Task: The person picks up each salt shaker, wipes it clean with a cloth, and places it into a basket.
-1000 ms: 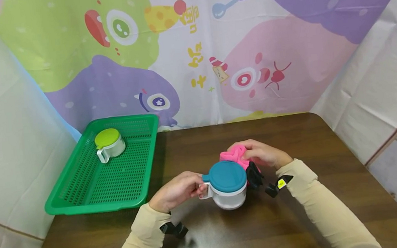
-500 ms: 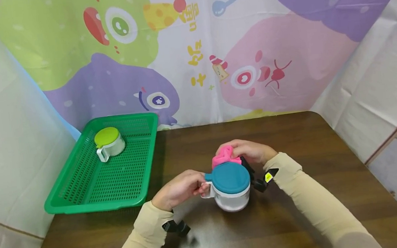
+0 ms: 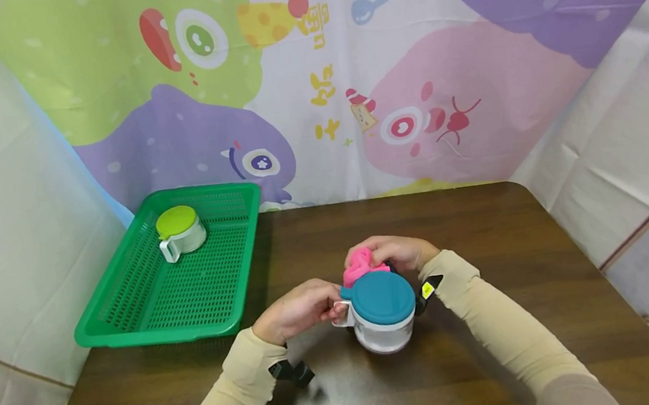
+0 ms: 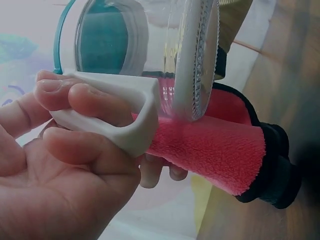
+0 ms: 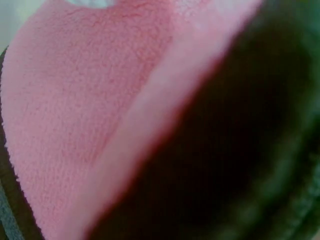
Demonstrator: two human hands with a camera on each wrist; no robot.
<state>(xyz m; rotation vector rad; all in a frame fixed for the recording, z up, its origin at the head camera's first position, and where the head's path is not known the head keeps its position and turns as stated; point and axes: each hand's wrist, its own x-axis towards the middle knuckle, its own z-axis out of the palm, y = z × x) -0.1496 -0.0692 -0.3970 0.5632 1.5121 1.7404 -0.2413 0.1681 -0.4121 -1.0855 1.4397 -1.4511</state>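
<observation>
My left hand [image 3: 305, 308] grips the white handle of a clear jar with a teal lid [image 3: 383, 297], fingers curled through the handle loop. In the left wrist view the jar [image 4: 165, 45] shows its see-through wall and ridged base. My right hand [image 3: 394, 252] holds a bunched pink cloth [image 3: 360, 266] with dark edging against the far side of the jar. From the left wrist, the cloth [image 4: 210, 150] hangs just beneath the jar's base, and fingertips show below it. Pink fabric [image 5: 90, 100] and its dark border fill the right wrist view, hiding the right fingers there.
A green perforated basket [image 3: 208, 333] stands at the left of the brown table [image 3: 476, 215]. Inside it sits a similar jar with a lime-green lid [image 3: 178, 222]. A cartoon-printed curtain [image 3: 321, 164] hangs behind the table, with pale sheets at both sides.
My right hand and the pink cloth have moved left along the far side of the jar. The jar and my left hand have shifted slightly right and nearer.
</observation>
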